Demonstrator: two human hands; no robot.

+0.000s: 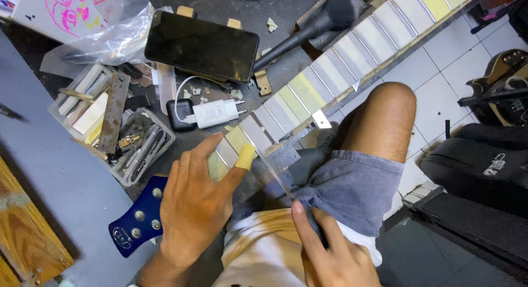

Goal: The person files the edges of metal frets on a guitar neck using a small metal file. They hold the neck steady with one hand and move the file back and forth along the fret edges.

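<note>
A black smartphone lies face up near the table's far edge, a black soft-bristled brush beside it. A white charger plug rests against a small black earbud case. A clear plastic tray of small tools sits toward the left edge, below a crumpled clear plastic bag.

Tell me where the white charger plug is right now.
In the head view, the white charger plug lies on the workbench left of centre, just below the black smartphone, beside a small black case, above the left hand.

Left hand on taped guitar neck
</note>
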